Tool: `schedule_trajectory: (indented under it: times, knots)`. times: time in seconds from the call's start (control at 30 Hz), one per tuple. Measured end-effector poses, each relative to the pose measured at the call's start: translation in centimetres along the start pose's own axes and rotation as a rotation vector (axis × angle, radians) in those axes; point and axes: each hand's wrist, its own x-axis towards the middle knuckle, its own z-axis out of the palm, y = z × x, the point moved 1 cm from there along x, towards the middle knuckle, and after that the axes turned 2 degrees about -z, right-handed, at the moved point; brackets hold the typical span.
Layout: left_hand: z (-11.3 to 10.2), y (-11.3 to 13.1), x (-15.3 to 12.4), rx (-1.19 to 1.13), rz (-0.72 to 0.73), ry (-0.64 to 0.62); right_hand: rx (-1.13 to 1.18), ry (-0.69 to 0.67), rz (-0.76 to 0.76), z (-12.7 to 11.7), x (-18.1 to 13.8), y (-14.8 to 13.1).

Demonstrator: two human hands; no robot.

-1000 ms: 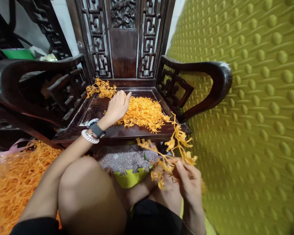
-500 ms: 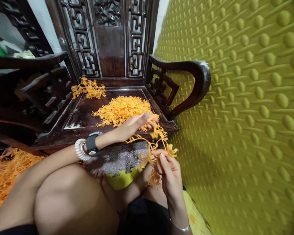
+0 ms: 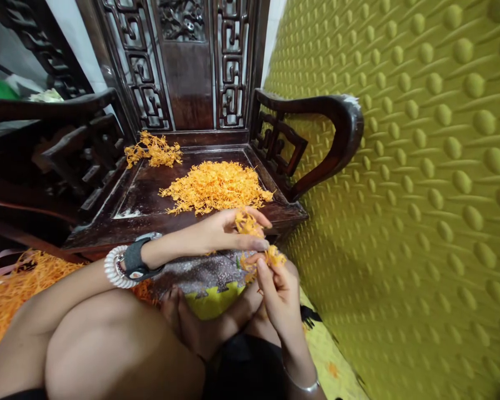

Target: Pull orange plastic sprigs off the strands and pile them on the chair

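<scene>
Orange strands (image 3: pixel 216 186) on dark carved chair (image 3: pixel 150 203); olive wall (image 3: pixel 400 166) (raised dots).

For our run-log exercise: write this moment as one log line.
left hand: pinches orange clump | right hand: holds same orange clump | chair seat: large pile, small pile

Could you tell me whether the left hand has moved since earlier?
Yes: the left hand came off the pile on the chair seat, back past its front edge, onto the orange bunch in the right hand.
</scene>
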Motion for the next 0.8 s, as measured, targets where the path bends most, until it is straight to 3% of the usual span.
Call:
schedule_trajectory:
  times: [0.2,0.3,0.4,0.6,0.7,0.8]
  knots:
    - [0.0,-0.4,-0.3,0.480,-0.043,0.163,-0.120,0.039,-0.017,-0.6,-0.1,0.0]
    - [-0.2,-0.8,-0.5,0.605,-0.077,0.137,-0.084,0.048,-0.005,-1.8,0.2,-0.2]
    - [0.0,-0.4,-0.9,0.654,-0.046,0.036,0.012,0.088,0.053,-3.3,0.5,-0.7]
    - [0.8,0.3,-1.6,0.742,0.090,-0.317,0.356,0.128,0.313,-5.3,-0.2,-1.2]
    - [1.1,0.2,-1.9,0.673,0.104,-0.399,0.368,0.248,0.303,-6.1,-1.5,-1.1]
    - [1.1,0.5,-2.2,0.644,0.123,-0.446,0.379,0.280,0.266,-6.8,-3.1,-1.1]
